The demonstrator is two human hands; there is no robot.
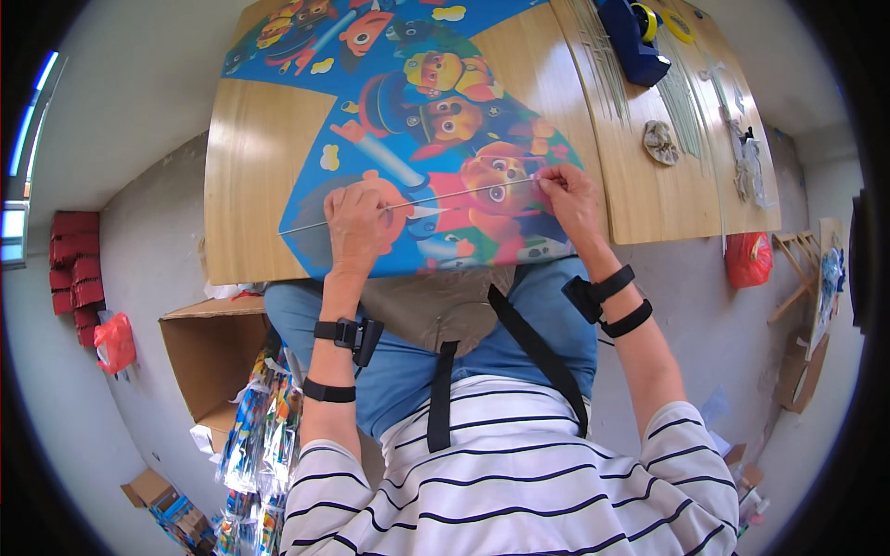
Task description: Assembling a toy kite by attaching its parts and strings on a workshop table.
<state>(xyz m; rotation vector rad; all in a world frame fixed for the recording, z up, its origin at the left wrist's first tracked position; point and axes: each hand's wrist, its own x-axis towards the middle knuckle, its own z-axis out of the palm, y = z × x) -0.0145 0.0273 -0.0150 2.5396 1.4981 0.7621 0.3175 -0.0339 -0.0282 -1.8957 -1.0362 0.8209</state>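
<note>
A thin pale rod (445, 195) lies slantwise over a blue sheet printed with cartoon dogs and a child (320, 199), which is spread on the wooden table near its front edge. My left hand (355, 227) pinches the rod toward its left part, and the rod's tip sticks out past the hand to the lower left. Farther right, the thumb and fingers of my right hand (572, 206) are closed on the rod's other end. Beyond this sheet, another part of blue printed sheet (315, 60) reaches the table's far side.
Bundles of thin rods (681, 111), a blue tape dispenser (638, 56), a yellow tape roll (678, 26) and a coil of cord (660, 143) lie on the table's right part. At my left stand an open cardboard box (209, 357) and shiny wrapped packs (260, 417).
</note>
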